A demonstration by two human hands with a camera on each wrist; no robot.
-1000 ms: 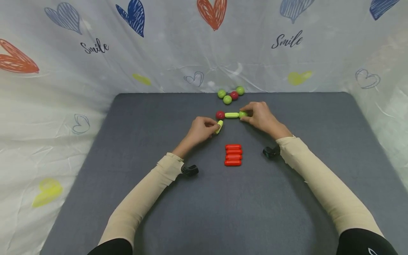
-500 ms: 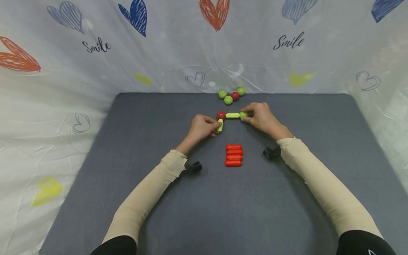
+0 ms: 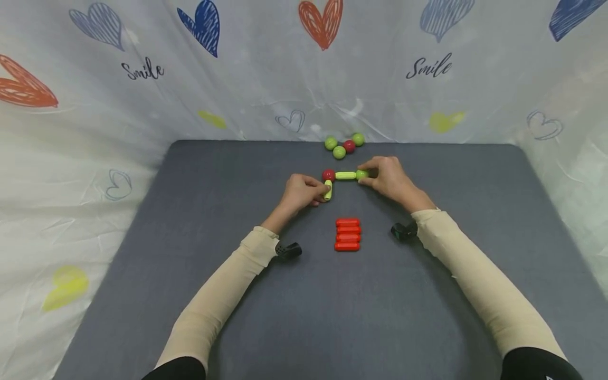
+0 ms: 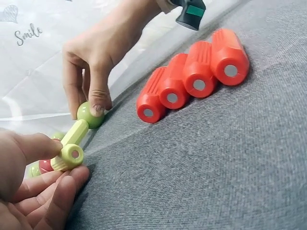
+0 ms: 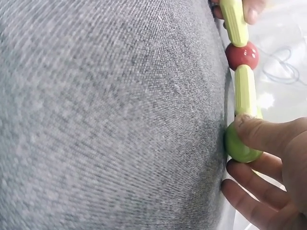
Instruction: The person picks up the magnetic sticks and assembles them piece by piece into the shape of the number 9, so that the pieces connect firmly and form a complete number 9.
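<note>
My left hand [image 3: 300, 191] pinches a light yellow-green magnetic rod [image 4: 72, 158] between thumb and fingers, its round metal end facing the left wrist camera. The rod's far end meets a red ball [image 5: 242, 56]. From that ball a second yellow-green rod [image 3: 345, 176] runs right to a green ball [image 5: 240, 146]. Thumb and fingers of my right hand [image 3: 390, 177] hold this green ball. Together the two rods form a corner at the red ball, seen from the head.
Several red rods [image 3: 348, 238] lie side by side, nearer the person on the grey table [image 3: 228, 158]. Behind the joined pieces, at the table's back edge, sit green balls [image 3: 339, 152] and one red ball [image 3: 349, 146]. A printed sheet [image 3: 261, 63] hangs beyond.
My left hand has moved slightly, and the rod in it has swung from a slant to nearly straight, its far end now at the red ball. My right hand stays on the green ball.
</note>
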